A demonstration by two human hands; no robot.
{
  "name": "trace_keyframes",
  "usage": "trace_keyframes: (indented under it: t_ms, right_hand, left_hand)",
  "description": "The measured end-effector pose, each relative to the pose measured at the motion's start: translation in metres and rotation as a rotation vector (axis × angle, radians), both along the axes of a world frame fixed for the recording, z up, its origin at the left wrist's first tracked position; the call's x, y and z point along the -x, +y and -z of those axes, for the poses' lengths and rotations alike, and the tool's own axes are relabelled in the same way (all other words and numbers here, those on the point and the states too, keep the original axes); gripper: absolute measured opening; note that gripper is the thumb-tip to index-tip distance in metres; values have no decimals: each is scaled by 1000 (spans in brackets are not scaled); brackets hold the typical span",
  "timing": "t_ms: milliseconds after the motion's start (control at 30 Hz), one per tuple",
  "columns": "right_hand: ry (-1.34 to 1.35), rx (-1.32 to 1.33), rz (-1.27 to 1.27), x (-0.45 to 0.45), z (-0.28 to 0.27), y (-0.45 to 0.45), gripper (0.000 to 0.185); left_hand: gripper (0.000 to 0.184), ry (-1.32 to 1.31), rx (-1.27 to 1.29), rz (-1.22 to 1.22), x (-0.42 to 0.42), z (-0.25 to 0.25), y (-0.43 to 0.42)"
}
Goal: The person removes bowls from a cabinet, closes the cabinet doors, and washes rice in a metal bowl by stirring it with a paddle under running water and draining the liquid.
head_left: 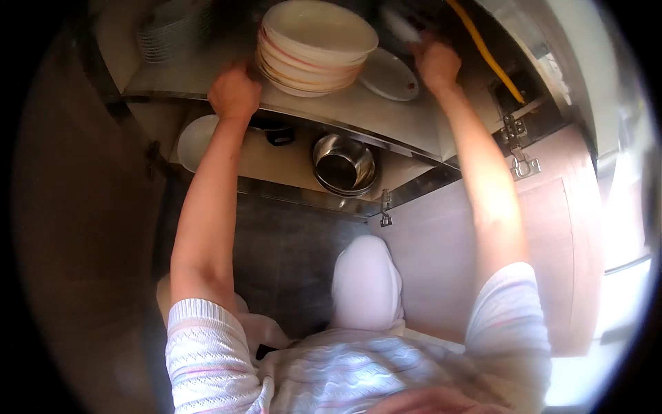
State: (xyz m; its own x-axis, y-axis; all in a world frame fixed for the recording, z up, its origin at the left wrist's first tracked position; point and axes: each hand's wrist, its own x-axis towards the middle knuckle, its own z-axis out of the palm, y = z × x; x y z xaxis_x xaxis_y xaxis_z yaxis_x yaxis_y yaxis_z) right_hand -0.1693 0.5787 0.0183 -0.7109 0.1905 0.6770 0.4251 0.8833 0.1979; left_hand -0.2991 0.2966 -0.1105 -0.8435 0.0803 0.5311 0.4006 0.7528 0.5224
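At the far left, a pile of plates [172, 38] sits on the top shelf, dim and cut off by the top edge. Below, a big white round thing [195, 143] on the low shelf is partly hidden by the left arm. The left hand [235, 93] is curled up right beside the tall stack of bowls [314, 58] on the top shelf. Its fingertips are hidden, so I can't tell if they pinch anything. Under the shelf is a black thing [279, 135], too dark to name. Shiny metal pots [343, 165] sit on the low shelf. A white oval dish [389, 74] lies behind the bowls' right side, partly covered. The right hand [438, 65] reaches to a blurry pale thing [403, 27]; its fingers are bent, but I can't tell if they hold it. Farther right hangs a yellow hose [486, 52], its top cut off.
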Motion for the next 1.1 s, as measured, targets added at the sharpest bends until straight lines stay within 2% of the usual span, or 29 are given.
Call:
trace_keyframes:
  t_ms: [67, 167, 367, 467, 667, 767, 867, 900, 967, 1033, 1100]
  right_hand:
    - [-12, -51, -39, -8, 23, 1, 29]
    - [-147, 17, -32, -26, 39, -13, 27]
    - [-209, 33, -70, -32, 61, -17, 23]
    - [-212, -55, -68, -31, 68, -18, 22]
    - [-523, 136, -3, -30, 36, -36, 25]
    - [-939, 331, -40, -6, 8, -20, 31]
    - [-528, 678, -134, 22, -20, 17, 26]
    - [-340, 507, -266, 44, -12, 69, 28]
    - [-151, 301, -313, 85, -4, 154, 33]
    - [-148, 230, -150, 117, -11, 186, 40]
    - [-197, 130, -160, 138, -6, 211, 42]
  left_hand:
    - [19, 38, -3, 3, 2, 1, 0]
    - [18, 27, 0, 15, 4, 2, 3]
    - [15, 18, -11, 18, 2, 3, 2]
    - [14, 31, -34, 25, 4, 5, 3]
    - [12, 43, -67, 24, 1, 4, 4]
    - [12, 71, -56, 14, 2, 4, 4]
    - [13, 98, -42, -7, 2, 3, 3]
    - [14, 116, -39, -3, 4, 6, 3]
    - [14, 151, -55, 4, 6, 9, 3]
    - [14, 191, -89, 13, 5, 8, 3]
    - [12, 208, -116, 26, 5, 7, 3]
